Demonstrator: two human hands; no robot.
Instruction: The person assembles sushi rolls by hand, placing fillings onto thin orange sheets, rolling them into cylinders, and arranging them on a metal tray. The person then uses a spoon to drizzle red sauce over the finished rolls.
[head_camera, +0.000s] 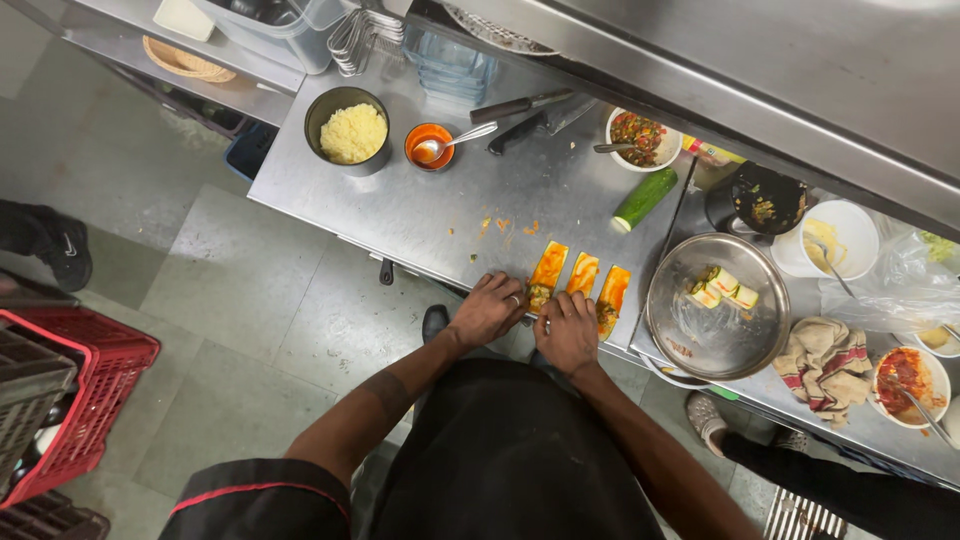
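Three orange-sauced strips lie side by side near the front edge of a steel counter (440, 215): a left strip (547, 272), a middle strip (583, 272) and a right strip (613, 293), each with dark filling at its near end. My left hand (488, 310) rests with its fingertips on the near end of the left strip. My right hand (566, 330) sits at the near end of the middle strip, fingers curled over it. Whether either hand grips a strip is hidden by the fingers.
A steel bowl (690, 330) with rolled pieces (722, 287) sits at right, beside a striped cloth (826, 365). Farther back stand a pot of yellow grain (351, 132), an orange sauce cup with spoon (430, 146), two knives (520, 112), a cucumber half (643, 199) and bowls of chopped filling (638, 137). Another person's shoe (706, 417) is at lower right.
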